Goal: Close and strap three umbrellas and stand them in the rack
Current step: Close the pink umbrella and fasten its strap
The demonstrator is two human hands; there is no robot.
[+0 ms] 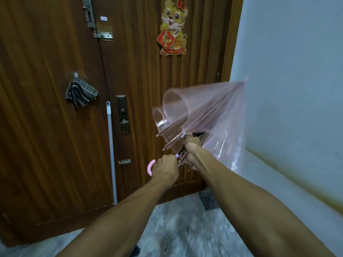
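i am wearing no gloves on my left hand (164, 168) or right hand (193, 151); both forearms are showing bare, no sleeves, watch or rings.

**Pink transparent umbrella, half folded**

A transparent pink umbrella (209, 112) is hanging in the air in front of the wooden door, its tip pointing up and to the right toward the pale wall. Its canopy is partly collapsed, the clear plastic bunching in loose folds and curls, with rib ends sticking out at the lower left. Its curved pink handle (150, 166) is lying low and to the left, its dark shaft running up into the folds.
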